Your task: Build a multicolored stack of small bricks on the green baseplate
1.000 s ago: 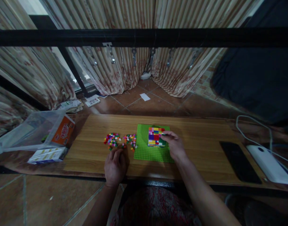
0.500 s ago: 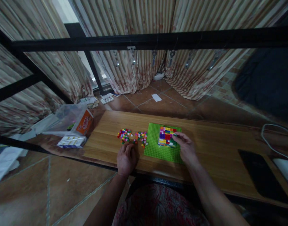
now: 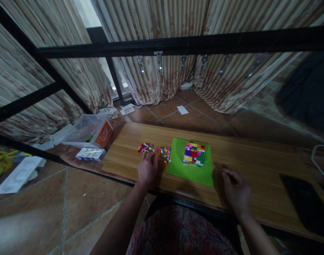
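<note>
your left hand [image 3: 147,169] has its fingers bent down at the near edge of the left cluster of small, multicoloured plastic bricks [image 3: 144,146]; you can't tell from here whether a brick is between the fingertips. your right hand [image 3: 237,191] is half curled above the table, right of the flat, square, green studded baseplate [image 3: 176,166] and apart from it; whether it pinches anything is hidden. the blocky, many-coloured brick structure [image 3: 194,154] sits on the baseplate, toward its far side, with neither hand touching it.

for sorting and seating bricks well, you'd likely do best to slide one brick clear of its neighbours before pinching it by the sides, studs up. square it over the studs and press straight down; a sideways push could shear the upper rows. with both hands off the baseplate, it may skid, so a finger on its edge would help.

the right cluster of small, multicoloured plastic bricks [image 3: 165,152] lies just beside the baseplate's left edge, so a sweeping sleeve or palm could scatter it. farther right on the brown wood-grain table [image 3: 130,134], the flat black rectangular object [image 3: 305,202] is well clear of the bricks. past the table's left end are a clear plastic bin [image 3: 81,134] and a white-and-blue carton [image 3: 91,154], neither in your way.
</note>
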`<state>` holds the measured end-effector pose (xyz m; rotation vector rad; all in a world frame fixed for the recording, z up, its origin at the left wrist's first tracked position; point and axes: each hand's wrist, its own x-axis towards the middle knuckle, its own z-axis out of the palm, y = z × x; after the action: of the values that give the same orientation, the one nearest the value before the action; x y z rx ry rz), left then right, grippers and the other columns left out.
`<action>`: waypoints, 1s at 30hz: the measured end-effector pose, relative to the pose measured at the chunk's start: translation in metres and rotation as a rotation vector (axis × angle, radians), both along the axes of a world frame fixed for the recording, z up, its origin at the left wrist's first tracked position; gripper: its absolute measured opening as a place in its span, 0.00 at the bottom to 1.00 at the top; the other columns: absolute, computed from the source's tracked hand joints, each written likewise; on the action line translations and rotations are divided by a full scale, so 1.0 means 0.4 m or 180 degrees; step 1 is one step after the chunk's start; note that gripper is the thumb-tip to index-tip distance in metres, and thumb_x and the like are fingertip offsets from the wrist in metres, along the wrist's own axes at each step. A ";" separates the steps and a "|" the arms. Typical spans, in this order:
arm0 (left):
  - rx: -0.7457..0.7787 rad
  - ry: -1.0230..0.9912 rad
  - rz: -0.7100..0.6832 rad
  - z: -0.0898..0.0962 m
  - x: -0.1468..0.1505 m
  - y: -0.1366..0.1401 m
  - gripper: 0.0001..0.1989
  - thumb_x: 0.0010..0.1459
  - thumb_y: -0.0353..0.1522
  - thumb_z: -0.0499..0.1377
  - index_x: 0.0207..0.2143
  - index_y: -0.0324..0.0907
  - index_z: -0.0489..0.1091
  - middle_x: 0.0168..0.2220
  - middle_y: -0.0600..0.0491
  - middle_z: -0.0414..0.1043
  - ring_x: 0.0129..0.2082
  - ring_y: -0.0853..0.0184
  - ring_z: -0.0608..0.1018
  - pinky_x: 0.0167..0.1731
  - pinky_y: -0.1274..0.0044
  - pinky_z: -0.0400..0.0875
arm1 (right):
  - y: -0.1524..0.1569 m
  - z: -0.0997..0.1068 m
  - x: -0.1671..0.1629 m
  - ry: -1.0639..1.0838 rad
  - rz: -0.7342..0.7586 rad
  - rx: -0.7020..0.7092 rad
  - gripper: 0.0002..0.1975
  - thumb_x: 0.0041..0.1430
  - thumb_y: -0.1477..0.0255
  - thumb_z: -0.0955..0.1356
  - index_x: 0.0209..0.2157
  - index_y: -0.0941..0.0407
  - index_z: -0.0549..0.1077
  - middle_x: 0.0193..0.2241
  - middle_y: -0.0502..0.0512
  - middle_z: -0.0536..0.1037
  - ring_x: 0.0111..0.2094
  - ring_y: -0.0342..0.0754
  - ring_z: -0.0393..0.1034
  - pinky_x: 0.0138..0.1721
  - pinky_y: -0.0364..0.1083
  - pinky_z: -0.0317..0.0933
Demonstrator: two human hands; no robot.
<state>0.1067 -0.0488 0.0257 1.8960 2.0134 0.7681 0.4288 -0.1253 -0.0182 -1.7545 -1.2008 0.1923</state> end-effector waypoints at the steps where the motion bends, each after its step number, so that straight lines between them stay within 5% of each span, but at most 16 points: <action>1: -0.0107 0.0151 0.0034 0.005 0.005 0.009 0.11 0.62 0.36 0.52 0.40 0.43 0.72 0.42 0.48 0.74 0.42 0.64 0.76 0.41 0.76 0.68 | -0.006 -0.001 0.001 -0.0099 0.0046 0.0008 0.15 0.57 0.60 0.66 0.34 0.57 0.77 0.37 0.60 0.79 0.39 0.53 0.73 0.44 0.53 0.65; 7: -0.0366 0.0614 0.0064 0.019 0.030 0.027 0.10 0.62 0.36 0.52 0.35 0.43 0.72 0.40 0.48 0.75 0.38 0.64 0.76 0.36 0.76 0.65 | -0.006 0.006 -0.015 -0.0250 0.0203 -0.0046 0.15 0.59 0.60 0.64 0.34 0.56 0.76 0.38 0.59 0.78 0.39 0.52 0.73 0.44 0.51 0.66; 19: -0.0151 -0.0043 0.0098 0.005 0.010 0.004 0.07 0.58 0.29 0.55 0.38 0.43 0.72 0.39 0.49 0.75 0.39 0.65 0.77 0.41 0.75 0.69 | -0.006 0.006 -0.015 -0.0306 0.0238 -0.0151 0.16 0.59 0.59 0.64 0.34 0.55 0.76 0.37 0.59 0.78 0.38 0.53 0.73 0.42 0.51 0.66; 30: 0.0028 -0.0399 0.0800 -0.009 -0.123 -0.013 0.11 0.57 0.28 0.54 0.41 0.41 0.73 0.38 0.49 0.74 0.35 0.67 0.77 0.37 0.76 0.70 | -0.008 -0.002 -0.007 -0.0424 0.0243 -0.0268 0.17 0.57 0.58 0.63 0.34 0.54 0.76 0.37 0.60 0.78 0.37 0.55 0.74 0.40 0.53 0.66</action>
<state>0.0576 -0.0540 0.0222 1.5735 2.1958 0.9338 0.4261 -0.1283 -0.0188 -1.8189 -1.3746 0.1755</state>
